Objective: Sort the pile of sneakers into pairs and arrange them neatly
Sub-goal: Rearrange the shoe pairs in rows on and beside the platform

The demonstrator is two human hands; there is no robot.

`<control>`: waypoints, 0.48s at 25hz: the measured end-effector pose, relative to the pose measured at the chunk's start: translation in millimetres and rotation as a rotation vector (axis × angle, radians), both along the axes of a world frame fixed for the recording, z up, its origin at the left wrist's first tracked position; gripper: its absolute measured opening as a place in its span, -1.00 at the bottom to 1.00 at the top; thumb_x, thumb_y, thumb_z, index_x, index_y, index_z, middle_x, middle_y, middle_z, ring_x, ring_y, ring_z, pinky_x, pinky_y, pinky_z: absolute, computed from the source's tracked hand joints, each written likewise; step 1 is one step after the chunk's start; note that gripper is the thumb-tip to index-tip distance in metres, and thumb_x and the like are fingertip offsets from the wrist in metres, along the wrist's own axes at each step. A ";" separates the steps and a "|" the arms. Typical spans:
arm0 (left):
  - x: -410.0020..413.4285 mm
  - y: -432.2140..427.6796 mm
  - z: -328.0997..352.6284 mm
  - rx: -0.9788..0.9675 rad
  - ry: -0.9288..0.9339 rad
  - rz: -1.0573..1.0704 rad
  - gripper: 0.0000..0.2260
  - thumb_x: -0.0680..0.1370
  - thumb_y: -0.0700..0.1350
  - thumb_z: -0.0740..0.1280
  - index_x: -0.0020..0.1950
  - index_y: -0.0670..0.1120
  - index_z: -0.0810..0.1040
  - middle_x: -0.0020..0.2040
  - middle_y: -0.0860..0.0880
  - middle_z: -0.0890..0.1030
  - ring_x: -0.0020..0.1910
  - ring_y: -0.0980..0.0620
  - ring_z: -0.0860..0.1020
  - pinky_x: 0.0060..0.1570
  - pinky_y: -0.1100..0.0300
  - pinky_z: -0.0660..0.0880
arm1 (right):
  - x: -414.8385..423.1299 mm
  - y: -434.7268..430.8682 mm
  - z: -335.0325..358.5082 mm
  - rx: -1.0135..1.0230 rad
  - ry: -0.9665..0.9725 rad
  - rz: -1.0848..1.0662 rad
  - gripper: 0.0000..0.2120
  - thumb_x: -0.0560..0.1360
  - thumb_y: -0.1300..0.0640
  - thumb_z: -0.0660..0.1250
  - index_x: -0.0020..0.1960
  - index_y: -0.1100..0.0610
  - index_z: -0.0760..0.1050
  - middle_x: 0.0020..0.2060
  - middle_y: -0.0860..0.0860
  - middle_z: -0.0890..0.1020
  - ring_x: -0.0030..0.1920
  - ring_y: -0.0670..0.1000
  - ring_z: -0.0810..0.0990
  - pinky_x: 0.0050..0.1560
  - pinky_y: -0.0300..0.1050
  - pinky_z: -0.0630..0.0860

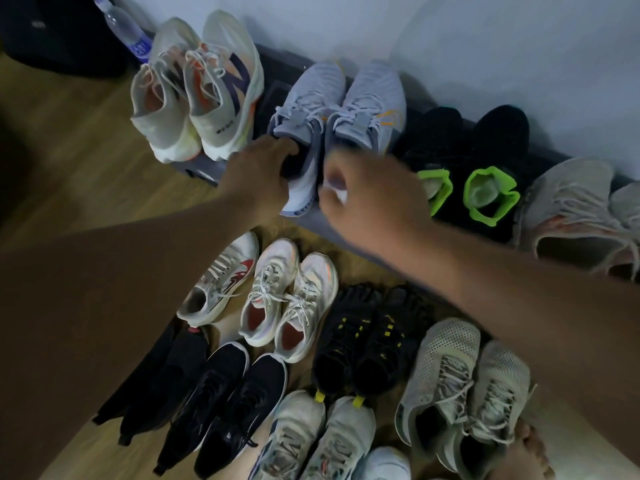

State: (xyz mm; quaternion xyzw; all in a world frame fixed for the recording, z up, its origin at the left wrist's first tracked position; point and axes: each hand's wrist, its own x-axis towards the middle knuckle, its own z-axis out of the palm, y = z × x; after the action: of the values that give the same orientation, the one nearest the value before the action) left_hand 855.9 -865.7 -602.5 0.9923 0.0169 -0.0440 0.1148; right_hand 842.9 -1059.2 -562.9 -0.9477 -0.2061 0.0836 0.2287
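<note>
along the wall, on a dark low ledge (204, 169), a cream pair (207, 98) stands at far left. beside it the left hand (259, 171) hooks its fingers into the heel opening of 1 pale blue sneaker (304, 98). the right hand (377, 195), blurred, pinches the heel of its twin (370, 102). a black pair (485, 161) with green collars stands further right. other pairs (287, 306) sit on the wood floor (86, 140) below.

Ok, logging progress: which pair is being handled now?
The pale grey pair, back row, between the white pair and black pair; left hand and right hand grip it.
</note>
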 end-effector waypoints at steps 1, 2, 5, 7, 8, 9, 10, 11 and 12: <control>-2.0 10.5 3.4 -0.020 -0.026 0.070 -0.56 0.39 -0.29 0.25 0.26 -0.09 0.48 0.16 -0.20 0.50 0.16 -0.25 0.46 0.08 -0.12 0.45 | 28.4 15.6 5.0 -0.031 0.021 -0.003 -0.52 0.45 -0.14 0.35 0.30 -0.01 0.37 0.26 0.12 0.46 0.30 0.26 0.39 -0.02 0.04 0.42; -3.4 20.7 6.6 -0.030 -0.020 0.117 -0.58 0.39 -0.27 0.25 0.25 -0.10 0.48 0.18 -0.21 0.48 0.18 -0.26 0.45 0.10 -0.13 0.45 | 52.4 26.8 2.6 -0.127 0.136 0.017 -0.20 0.38 -0.23 0.41 0.49 -0.04 0.15 0.47 0.17 0.22 0.48 0.31 0.15 0.21 0.23 0.36; -0.8 48.1 14.1 0.009 0.083 0.250 -0.48 0.41 -0.21 0.28 0.38 -0.01 0.36 0.35 -0.17 0.33 0.28 -0.27 0.34 0.20 -0.13 0.40 | 77.0 41.0 -35.0 -0.366 0.309 0.113 0.28 0.18 -0.34 0.51 0.56 -0.07 -0.29 0.56 0.22 -0.15 0.54 0.27 -0.25 0.38 0.49 0.02; 8.3 69.9 17.9 0.051 0.116 0.367 -0.38 0.41 -0.20 0.29 0.45 0.09 0.24 0.41 -0.13 0.24 0.30 -0.27 0.28 0.19 -0.13 0.38 | 72.7 39.7 -54.8 -0.381 0.265 0.138 0.31 0.22 -0.28 0.54 0.55 -0.07 -0.39 0.56 0.18 -0.22 0.53 0.25 -0.31 0.33 0.55 0.04; 12.9 82.7 17.8 0.053 0.129 0.424 -0.36 0.42 -0.17 0.29 0.46 0.13 0.19 0.43 -0.12 0.22 0.31 -0.29 0.27 0.18 -0.13 0.38 | 69.7 39.5 -60.7 -0.394 0.236 0.135 0.30 0.26 -0.24 0.54 0.54 -0.06 -0.43 0.55 0.19 -0.25 0.53 0.24 -0.32 0.31 0.58 0.04; 16.8 96.4 15.5 0.045 0.154 0.466 -0.34 0.44 -0.12 0.31 0.48 0.18 0.15 0.45 -0.13 0.19 0.34 -0.31 0.25 0.16 -0.12 0.37 | 68.8 41.2 -64.8 -0.409 0.212 0.112 0.28 0.29 -0.21 0.53 0.53 -0.06 -0.44 0.54 0.21 -0.26 0.54 0.23 -0.31 0.30 0.59 0.03; 20.1 110.0 10.2 0.023 0.191 0.494 -0.32 0.45 -0.07 0.33 0.49 0.23 0.10 0.48 -0.12 0.16 0.38 -0.32 0.22 0.16 -0.10 0.37 | 68.3 43.1 -65.8 -0.423 0.205 0.083 0.27 0.30 -0.19 0.52 0.53 -0.05 -0.45 0.54 0.23 -0.26 0.54 0.22 -0.30 0.30 0.59 0.02; 22.3 122.0 7.2 0.005 0.217 0.509 -0.28 0.43 -0.02 0.35 0.49 0.26 0.07 0.51 -0.11 0.14 0.40 -0.33 0.20 0.18 -0.10 0.37 | 69.0 47.4 -66.3 -0.436 0.201 0.059 0.25 0.31 -0.17 0.50 0.53 -0.05 -0.45 0.54 0.25 -0.25 0.55 0.21 -0.28 0.31 0.59 0.00; 25.2 132.2 1.5 -0.016 0.230 0.511 -0.24 0.41 0.00 0.37 0.50 0.27 0.05 0.52 -0.11 0.13 0.43 -0.33 0.18 0.23 -0.10 0.36 | 69.9 50.4 -68.1 -0.446 0.194 0.041 0.23 0.32 -0.16 0.48 0.53 -0.05 -0.46 0.53 0.26 -0.24 0.55 0.20 -0.26 0.32 0.58 -0.01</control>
State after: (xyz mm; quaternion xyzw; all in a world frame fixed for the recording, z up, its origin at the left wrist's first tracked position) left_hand 881.0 -733.4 -601.1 0.9434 0.2791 -0.1260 0.1272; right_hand 912.8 -1008.8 -631.1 -0.9580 -0.1788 0.2222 0.0308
